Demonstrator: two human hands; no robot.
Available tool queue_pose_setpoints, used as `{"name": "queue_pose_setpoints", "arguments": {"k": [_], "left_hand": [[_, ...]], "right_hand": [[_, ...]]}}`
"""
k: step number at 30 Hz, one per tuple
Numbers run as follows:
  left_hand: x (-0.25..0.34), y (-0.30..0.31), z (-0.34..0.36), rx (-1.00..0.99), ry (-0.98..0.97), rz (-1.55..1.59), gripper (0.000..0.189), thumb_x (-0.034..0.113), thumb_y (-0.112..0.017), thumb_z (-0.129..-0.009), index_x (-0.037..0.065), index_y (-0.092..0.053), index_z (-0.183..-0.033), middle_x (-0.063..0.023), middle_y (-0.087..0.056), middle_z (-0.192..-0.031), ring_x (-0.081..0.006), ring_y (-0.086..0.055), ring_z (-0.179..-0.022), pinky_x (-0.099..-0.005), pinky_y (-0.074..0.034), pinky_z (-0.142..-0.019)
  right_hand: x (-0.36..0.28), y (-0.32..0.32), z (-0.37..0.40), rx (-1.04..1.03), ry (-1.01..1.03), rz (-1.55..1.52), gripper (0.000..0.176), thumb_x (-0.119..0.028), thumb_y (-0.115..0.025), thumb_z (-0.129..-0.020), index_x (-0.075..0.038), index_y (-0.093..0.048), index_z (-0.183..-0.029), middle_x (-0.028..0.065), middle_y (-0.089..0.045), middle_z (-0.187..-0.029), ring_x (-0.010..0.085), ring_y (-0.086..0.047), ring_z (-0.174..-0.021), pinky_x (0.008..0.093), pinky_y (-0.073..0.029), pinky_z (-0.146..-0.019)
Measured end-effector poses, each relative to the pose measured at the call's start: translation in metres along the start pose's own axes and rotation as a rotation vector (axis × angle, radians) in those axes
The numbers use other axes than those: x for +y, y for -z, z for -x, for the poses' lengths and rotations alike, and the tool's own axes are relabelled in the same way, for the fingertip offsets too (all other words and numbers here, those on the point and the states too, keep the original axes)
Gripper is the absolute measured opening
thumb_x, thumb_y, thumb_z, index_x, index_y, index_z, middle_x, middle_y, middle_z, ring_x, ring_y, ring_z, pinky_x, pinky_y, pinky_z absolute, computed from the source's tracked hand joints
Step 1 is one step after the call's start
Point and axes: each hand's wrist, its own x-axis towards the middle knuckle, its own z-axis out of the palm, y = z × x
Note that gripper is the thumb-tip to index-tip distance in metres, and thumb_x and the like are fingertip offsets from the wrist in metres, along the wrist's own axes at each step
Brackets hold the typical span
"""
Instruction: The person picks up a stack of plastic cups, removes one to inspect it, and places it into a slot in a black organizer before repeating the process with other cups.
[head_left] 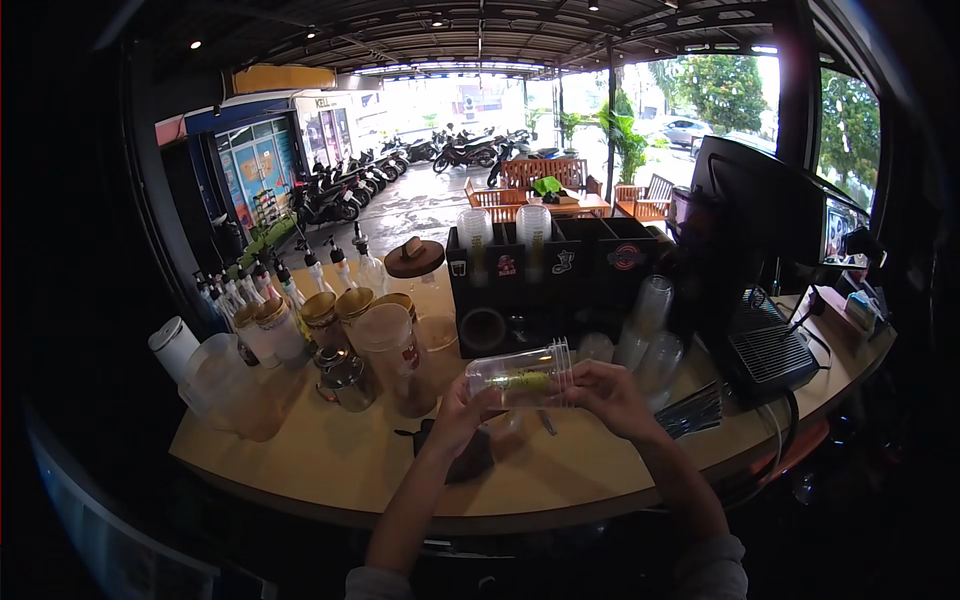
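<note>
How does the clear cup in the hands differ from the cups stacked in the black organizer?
The clear cup lies on its side, while the stacked cups stand upright. The clear cup is gripped by the left hand and right hand; the stacked cups sit untouched in the black organizer. The clear cup shows a yellowish mark; I see none on the stacked cups. Both look like translucent plastic.

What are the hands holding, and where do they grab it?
A clear plastic cup, lying sideways: left hand at its bottom end, right hand at its rim.
</note>
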Motion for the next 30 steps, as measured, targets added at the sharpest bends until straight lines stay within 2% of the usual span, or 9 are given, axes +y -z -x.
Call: {"name": "queue_pose_setpoints", "arguments": {"k": [7,9,12,17,22,24,27,29,30], "left_hand": [[0.001,-0.003,-0.001,0.045,-0.042,-0.08,0.058,0.032,-0.062,-0.087,0.001,-0.037,-0.129,-0.0152,-0.054,-0.121,-0.026,-0.059,-0.106,-0.0399,-0.05,-0.09],[0.003,-0.007,-0.002,0.118,-0.037,0.049,0.055,0.03,-0.06,-0.088,0.002,-0.038,-0.129,-0.0127,-0.054,-0.122,-0.0248,-0.055,-0.112,-0.0411,-0.048,-0.092],[0.004,-0.011,-0.003,0.055,-0.041,0.198,0.049,0.027,-0.059,-0.088,0.004,-0.041,-0.127,-0.0104,-0.053,-0.121,-0.023,-0.051,-0.116,-0.0406,-0.048,-0.091],[-0.002,-0.021,-0.005,0.124,-0.089,0.221,0.041,0.023,-0.06,-0.088,0.007,-0.045,-0.123,-0.008,-0.054,-0.117,-0.0213,-0.053,-0.111,-0.0386,-0.047,-0.093],[0.015,-0.031,-0.018,0.194,-0.127,0.196,0.043,0.015,-0.066,-0.082,0.006,-0.047,-0.119,-0.008,-0.055,-0.113,-0.0195,-0.055,-0.107,-0.0367,-0.046,-0.094],[0.031,-0.034,-0.022,0.19,-0.402,-0.115,0.06,0.006,-0.076,-0.072,0.004,-0.041,-0.12,-0.0093,-0.051,-0.114,-0.0178,-0.054,-0.107,-0.0344,-0.048,-0.089],[0.048,-0.05,-0.027,0.152,-0.533,-0.34,0.066,0.006,-0.08,-0.066,0.002,-0.04,-0.119,-0.0105,-0.05,-0.113,-0.0189,-0.054,-0.106,-0.0339,-0.048,-0.09],[0.052,-0.067,-0.031,0.158,-0.529,-0.43,0.071,0.013,-0.083,-0.063,0.002,-0.041,-0.119,-0.0108,-0.05,-0.113,-0.0201,-0.054,-0.106,-0.0337,-0.047,-0.092],[0.051,-0.073,-0.035,0.137,-0.553,-0.585,0.073,0.016,-0.084,-0.062,0.002,-0.041,-0.119,-0.0109,-0.049,-0.114,-0.0208,-0.054,-0.107,-0.0341,-0.046,-0.092]], "right_hand": [[0.001,-0.009,0.0,0.02,0.034,0.071,0.017,-0.002,-0.058,-0.088,0.005,-0.055,-0.102,0.0123,-0.063,-0.104,0.017,-0.062,-0.098,0.0277,-0.051,-0.087],[0.002,-0.012,-0.002,0.04,0.055,0.065,0.018,-0.002,-0.059,-0.088,0.004,-0.053,-0.104,0.0119,-0.063,-0.104,0.0172,-0.062,-0.098,0.0276,-0.051,-0.086],[0.007,-0.014,-0.002,0.022,-0.01,0.055,0.019,-0.001,-0.059,-0.087,0.003,-0.053,-0.105,0.0113,-0.062,-0.105,0.0178,-0.061,-0.1,0.0285,-0.05,-0.087],[0.015,-0.026,0.002,-0.021,0.072,-0.03,0.023,0.0,-0.059,-0.087,0.001,-0.052,-0.108,0.0108,-0.06,-0.11,0.0166,-0.059,-0.102,0.0303,-0.048,-0.09],[0.005,-0.012,0.004,0.075,-0.006,0.154,0.033,-0.006,-0.067,-0.082,-0.001,-0.051,-0.111,0.011,-0.061,-0.108,0.0169,-0.061,-0.098,0.0296,-0.051,-0.083],[-0.008,-0.003,0.005,0.169,0.073,0.286,0.037,-0.007,-0.069,-0.08,-0.001,-0.051,-0.111,0.0108,-0.06,-0.108,0.0164,-0.061,-0.095,0.029,-0.052,-0.08],[-0.015,0.014,0.002,0.295,0.208,0.415,0.048,-0.012,-0.075,-0.074,-0.002,-0.05,-0.113,0.0108,-0.055,-0.113,0.0177,-0.06,-0.096,0.0308,-0.051,-0.078],[-0.041,0.01,-0.001,0.274,0.299,0.65,0.055,-0.012,-0.076,-0.072,-0.004,-0.047,-0.117,0.0111,-0.049,-0.119,0.0196,-0.055,-0.107,0.0348,-0.05,-0.083],[-0.045,0.009,-0.003,0.223,0.335,0.711,0.065,-0.014,-0.078,-0.069,-0.006,-0.043,-0.122,0.0128,-0.044,-0.124,0.0251,-0.05,-0.115,0.0374,-0.047,-0.088]]}}
